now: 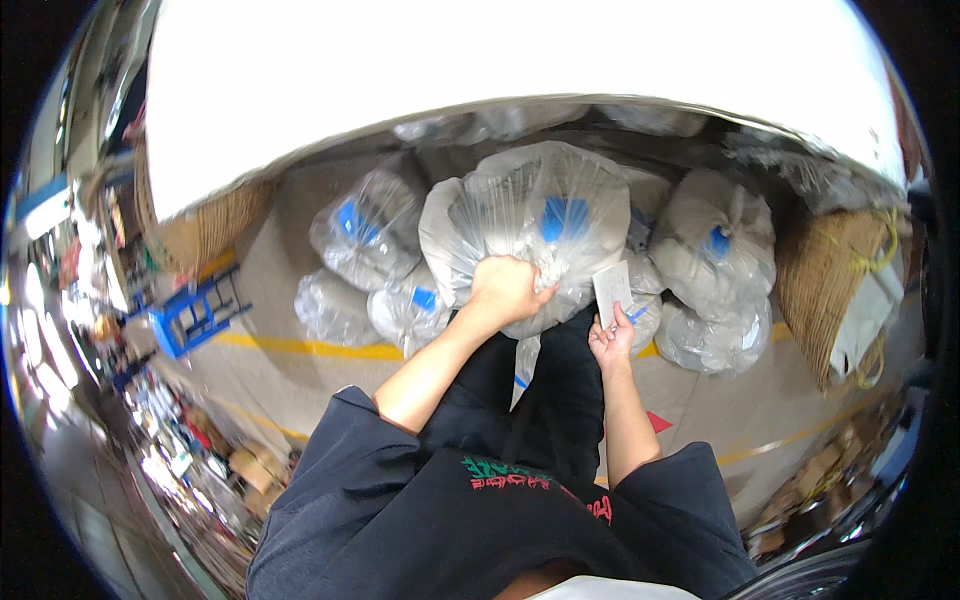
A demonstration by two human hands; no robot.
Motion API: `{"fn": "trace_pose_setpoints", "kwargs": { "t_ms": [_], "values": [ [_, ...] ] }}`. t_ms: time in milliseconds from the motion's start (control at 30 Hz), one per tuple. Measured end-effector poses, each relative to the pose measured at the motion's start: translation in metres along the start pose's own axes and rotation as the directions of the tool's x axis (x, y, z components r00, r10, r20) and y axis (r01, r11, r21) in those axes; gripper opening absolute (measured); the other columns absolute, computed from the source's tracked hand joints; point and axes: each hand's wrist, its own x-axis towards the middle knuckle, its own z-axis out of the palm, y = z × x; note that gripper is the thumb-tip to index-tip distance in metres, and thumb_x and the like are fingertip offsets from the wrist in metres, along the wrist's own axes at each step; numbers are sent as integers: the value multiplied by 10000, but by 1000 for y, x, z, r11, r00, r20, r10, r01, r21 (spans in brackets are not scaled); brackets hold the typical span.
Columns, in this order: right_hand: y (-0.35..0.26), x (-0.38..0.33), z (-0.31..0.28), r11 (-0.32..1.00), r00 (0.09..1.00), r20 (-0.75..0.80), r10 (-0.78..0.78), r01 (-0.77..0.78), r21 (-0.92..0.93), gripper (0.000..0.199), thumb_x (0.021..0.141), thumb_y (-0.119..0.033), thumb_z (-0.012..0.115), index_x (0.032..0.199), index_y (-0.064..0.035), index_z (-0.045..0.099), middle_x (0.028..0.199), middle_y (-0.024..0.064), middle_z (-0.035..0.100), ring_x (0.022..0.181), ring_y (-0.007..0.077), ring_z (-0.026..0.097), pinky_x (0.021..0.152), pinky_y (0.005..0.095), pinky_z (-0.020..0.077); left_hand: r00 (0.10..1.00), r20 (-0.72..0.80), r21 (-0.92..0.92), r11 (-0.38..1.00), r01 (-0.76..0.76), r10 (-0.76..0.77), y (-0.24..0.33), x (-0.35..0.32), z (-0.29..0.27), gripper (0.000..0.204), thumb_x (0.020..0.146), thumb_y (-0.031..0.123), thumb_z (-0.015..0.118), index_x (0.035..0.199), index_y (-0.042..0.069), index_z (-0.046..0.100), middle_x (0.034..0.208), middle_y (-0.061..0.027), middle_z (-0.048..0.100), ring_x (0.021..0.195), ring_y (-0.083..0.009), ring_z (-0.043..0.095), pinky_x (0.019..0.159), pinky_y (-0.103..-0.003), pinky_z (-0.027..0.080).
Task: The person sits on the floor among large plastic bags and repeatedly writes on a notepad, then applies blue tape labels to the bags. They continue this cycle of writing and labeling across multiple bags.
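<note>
A large clear plastic bag with pale contents bulges in front of me, and a blue label shows on or through its plastic. My left hand is closed around the bag's gathered neck. A loose tail of plastic hangs below that fist. To the right of the bag, my right hand pinches a small white notepad upright, with a blue pen sticking out beside the fingers. Any writing on the pad is too small to make out.
More filled clear bags lie on the floor at left, and others are piled at right. A white tabletop overhangs them. A blue stool stands at far left, a woven sack at right. Yellow lines cross the floor.
</note>
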Motion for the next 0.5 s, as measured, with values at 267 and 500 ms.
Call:
{"fn": "trace_pose_setpoints", "kwargs": {
  "t_ms": [267,500],
  "values": [
    [10,-2,11,983,1000,9,10,-8,-182,207,1044,-278,597,997,-77,620,693,22,612,379,98,324,357,251,267,988,-85,-86,988,124,-131,-117,-151,-23,500,851,578,736,774,84,754,679,-182,694,688,-395,707,666,-486,564],
    [0,-13,48,838,1000,-6,-19,13,-545,268,1012,-321,682,823,-172,563,520,-69,407,356,81,304,332,246,250,791,-32,-218,777,590,-610,-197,-254,-18,618,924,632,656,965,25,766,891,-243,738,882,-428,721,808,-496,569]
  ]
}}
